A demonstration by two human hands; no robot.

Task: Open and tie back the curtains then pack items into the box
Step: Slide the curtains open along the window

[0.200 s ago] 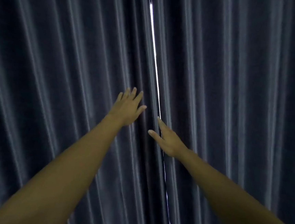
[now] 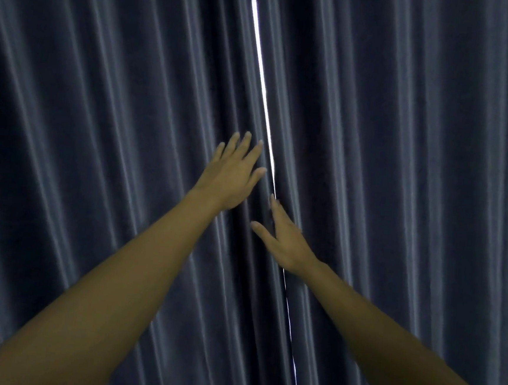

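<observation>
Two dark grey pleated curtains fill the head view. The left curtain [image 2: 97, 148] and the right curtain [image 2: 401, 174] meet at a thin bright slit of light [image 2: 262, 70] that runs from the top down past the middle. My left hand [image 2: 232, 176] is stretched out with straight fingers at the left curtain's inner edge, just left of the slit. My right hand [image 2: 285, 241] reaches lower, fingers straight, thumb spread, its fingertips at the slit by the right curtain's edge. Neither hand grips any cloth. No box or items show.
Curtain folds cover the whole view from edge to edge. Both of my bare forearms cross the lower half of the frame toward the slit.
Both hands have moved slightly further up and in toward the slit. The curtains hang as before.
</observation>
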